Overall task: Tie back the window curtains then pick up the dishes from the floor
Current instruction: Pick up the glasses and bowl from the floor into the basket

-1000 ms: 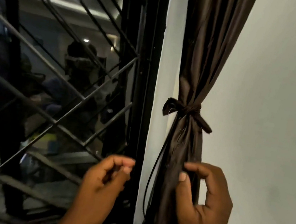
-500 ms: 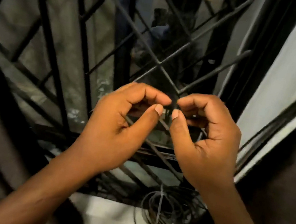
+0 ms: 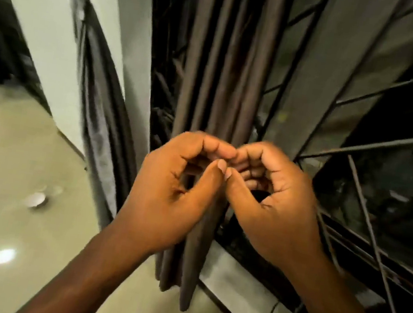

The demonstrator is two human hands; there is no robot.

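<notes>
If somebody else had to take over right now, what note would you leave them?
Left hand and right hand: fingers curled, thumbs touching, in front of the dark brown pleated curtain; whether they grip it is unclear.
The curtain hangs loose beside the black metal window grille; no tie shows on it.
A small round white dish sits on the glossy cream floor to the left.
Done here: nothing visible.
Left: tie this curtain back, then pick up the dish.
</notes>
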